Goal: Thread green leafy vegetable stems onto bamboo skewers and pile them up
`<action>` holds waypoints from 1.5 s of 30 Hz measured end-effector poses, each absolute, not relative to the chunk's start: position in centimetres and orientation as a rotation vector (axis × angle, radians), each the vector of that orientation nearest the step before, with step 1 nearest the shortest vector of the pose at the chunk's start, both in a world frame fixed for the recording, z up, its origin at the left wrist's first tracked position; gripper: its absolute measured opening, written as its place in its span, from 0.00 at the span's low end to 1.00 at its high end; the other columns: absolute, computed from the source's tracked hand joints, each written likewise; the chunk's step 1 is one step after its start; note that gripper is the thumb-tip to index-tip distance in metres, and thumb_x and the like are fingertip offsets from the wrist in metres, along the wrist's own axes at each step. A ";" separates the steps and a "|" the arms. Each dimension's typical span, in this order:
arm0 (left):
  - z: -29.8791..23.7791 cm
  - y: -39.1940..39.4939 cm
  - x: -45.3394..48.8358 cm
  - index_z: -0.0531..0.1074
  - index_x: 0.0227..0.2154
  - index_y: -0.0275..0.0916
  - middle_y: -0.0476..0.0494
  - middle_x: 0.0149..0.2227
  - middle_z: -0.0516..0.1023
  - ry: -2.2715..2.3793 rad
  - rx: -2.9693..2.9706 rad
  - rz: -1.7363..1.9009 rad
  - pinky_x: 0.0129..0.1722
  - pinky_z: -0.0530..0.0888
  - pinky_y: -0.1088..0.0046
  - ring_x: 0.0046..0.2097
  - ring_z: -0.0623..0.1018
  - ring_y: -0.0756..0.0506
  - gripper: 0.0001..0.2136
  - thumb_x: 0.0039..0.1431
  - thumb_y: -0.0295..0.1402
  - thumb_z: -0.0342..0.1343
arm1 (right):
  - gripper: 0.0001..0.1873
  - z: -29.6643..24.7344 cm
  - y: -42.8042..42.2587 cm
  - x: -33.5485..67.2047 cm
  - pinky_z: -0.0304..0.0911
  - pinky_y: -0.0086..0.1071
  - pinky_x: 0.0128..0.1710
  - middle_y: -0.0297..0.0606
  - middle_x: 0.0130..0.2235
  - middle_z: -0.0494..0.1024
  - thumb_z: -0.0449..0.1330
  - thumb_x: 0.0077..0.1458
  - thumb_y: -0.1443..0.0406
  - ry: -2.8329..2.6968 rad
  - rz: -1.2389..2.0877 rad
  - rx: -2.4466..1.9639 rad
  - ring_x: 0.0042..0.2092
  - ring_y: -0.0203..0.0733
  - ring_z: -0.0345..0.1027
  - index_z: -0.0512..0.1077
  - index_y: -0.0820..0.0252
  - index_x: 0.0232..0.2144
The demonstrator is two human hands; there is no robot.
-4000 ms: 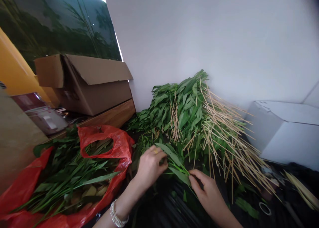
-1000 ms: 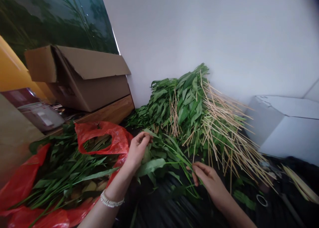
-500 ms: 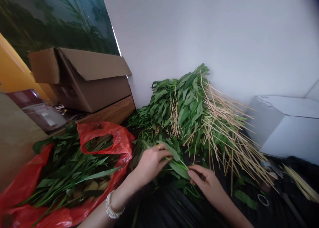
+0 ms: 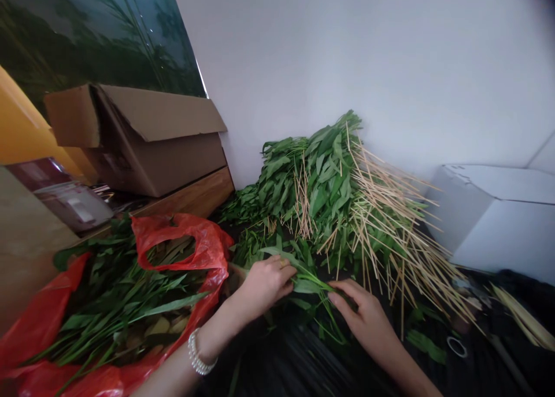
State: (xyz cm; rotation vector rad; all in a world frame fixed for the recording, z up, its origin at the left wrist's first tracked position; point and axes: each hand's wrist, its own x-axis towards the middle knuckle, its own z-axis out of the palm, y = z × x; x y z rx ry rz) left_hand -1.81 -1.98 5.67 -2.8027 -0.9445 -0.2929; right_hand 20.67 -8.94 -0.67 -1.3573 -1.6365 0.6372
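A few long-leaved green stems (image 4: 310, 285), looking like water spinach, stretch between my two hands. My left hand (image 4: 269, 280), with a ring on one finger, is closed around the leafy part. My right hand (image 4: 356, 305) pinches the other end of these stems between thumb and fingertips. Loose thin stems (image 4: 332, 322) dangle below the right fingertips. Just beyond the hands, more loose greens (image 4: 251, 241) lie on the dark surface. A heap of bundled greens (image 4: 325, 171) leans against the wall, with many thin wooden sticks (image 4: 403, 235) poking out to the right.
At the left, a red plastic bag (image 4: 212, 252) lies open with leafy stems in it. Behind it, a cardboard box (image 4: 173, 160) rests on a wooden ledge (image 4: 195, 192). A white box (image 4: 507, 229) stands at right, near a roll-like ring (image 4: 457, 347) and pale strips (image 4: 520, 316).
My left hand has turned slightly, its fingers curling lower on the leaves. The right hand has shifted a little, still pinching the stems. The view has moved slightly.
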 end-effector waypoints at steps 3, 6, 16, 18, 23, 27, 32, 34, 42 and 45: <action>5.8 -1.8 -2.2 0.74 0.34 0.37 0.45 0.32 0.76 -0.958 -2.783 -0.329 0.39 0.70 0.71 0.38 0.74 0.44 0.04 0.57 0.29 0.56 | 0.15 -1.1 -8.8 21.0 0.65 0.33 0.39 0.39 0.37 0.79 0.53 0.60 0.56 -1.681 0.654 -1.386 0.39 0.44 0.73 0.76 0.56 0.37; 5.8 -1.9 -2.1 0.75 0.30 0.38 0.46 0.29 0.76 -1.049 -2.807 -0.495 0.37 0.70 0.72 0.35 0.74 0.45 0.03 0.53 0.27 0.57 | 0.16 -1.1 -8.8 20.8 0.65 0.34 0.38 0.38 0.33 0.78 0.52 0.61 0.56 -1.714 0.634 -1.368 0.36 0.44 0.73 0.77 0.56 0.35; 5.7 -0.3 -2.8 0.73 0.25 0.36 0.50 0.24 0.74 -1.921 -2.652 -1.561 0.29 0.66 0.76 0.28 0.72 0.49 0.07 0.51 0.29 0.50 | 0.18 -0.6 -9.2 20.4 0.66 0.35 0.38 0.40 0.33 0.79 0.52 0.61 0.53 -1.642 0.584 -1.334 0.34 0.44 0.72 0.77 0.56 0.33; 6.4 0.5 -4.5 0.71 0.27 0.37 0.51 0.22 0.70 -2.041 -2.388 -1.841 0.27 0.65 0.77 0.26 0.70 0.49 0.08 0.54 0.33 0.48 | 0.18 -0.7 -9.0 20.9 0.66 0.35 0.38 0.41 0.33 0.79 0.52 0.60 0.53 -1.601 0.563 -1.352 0.34 0.45 0.73 0.77 0.56 0.32; 8.8 0.3 -7.9 0.70 0.33 0.39 0.45 0.33 0.75 -1.839 -2.230 -1.693 0.41 0.68 0.71 0.39 0.73 0.45 0.13 0.63 0.40 0.44 | 0.18 -0.6 -8.9 21.2 0.67 0.34 0.36 0.40 0.33 0.79 0.53 0.58 0.52 -1.538 0.584 -1.411 0.32 0.44 0.73 0.76 0.56 0.32; 10.5 -1.7 -7.2 0.67 0.38 0.41 0.46 0.35 0.75 -1.733 -2.038 -1.780 0.43 0.68 0.71 0.41 0.73 0.45 0.10 0.65 0.38 0.43 | 0.17 -0.9 -9.0 20.8 0.66 0.33 0.35 0.39 0.32 0.79 0.53 0.58 0.53 -1.540 0.631 -1.455 0.31 0.44 0.74 0.76 0.56 0.32; 9.8 -3.5 -4.1 0.66 0.38 0.41 0.52 0.29 0.71 -1.710 -2.352 -1.740 0.30 0.66 0.77 0.29 0.70 0.50 0.09 0.66 0.39 0.44 | 0.17 -1.4 -9.0 20.6 0.66 0.32 0.33 0.38 0.32 0.80 0.53 0.58 0.53 -1.550 0.635 -1.459 0.30 0.44 0.73 0.76 0.56 0.31; 8.6 -3.7 -2.9 0.69 0.36 0.41 0.50 0.31 0.74 -1.703 -2.614 -1.434 0.32 0.68 0.76 0.32 0.73 0.49 0.08 0.63 0.38 0.49 | 0.17 -1.5 -9.0 20.5 0.66 0.33 0.33 0.39 0.31 0.80 0.53 0.58 0.53 -1.560 0.626 -1.458 0.30 0.44 0.73 0.77 0.56 0.31; 5.0 -2.9 -1.2 0.77 0.36 0.42 0.45 0.38 0.77 -1.509 -2.764 -0.780 0.39 0.71 0.73 0.39 0.77 0.46 0.08 0.63 0.31 0.52 | 0.16 -1.2 -9.1 20.2 0.66 0.34 0.40 0.40 0.35 0.80 0.53 0.59 0.56 -1.619 0.561 -1.430 0.38 0.46 0.74 0.77 0.56 0.32; 4.8 -2.8 -1.1 0.77 0.37 0.42 0.46 0.37 0.78 -1.431 -2.800 -0.634 0.41 0.71 0.72 0.41 0.77 0.45 0.08 0.63 0.33 0.53 | 0.16 -1.3 -9.1 20.1 0.66 0.36 0.41 0.41 0.36 0.80 0.52 0.60 0.57 -1.647 0.541 -1.427 0.39 0.47 0.74 0.77 0.56 0.33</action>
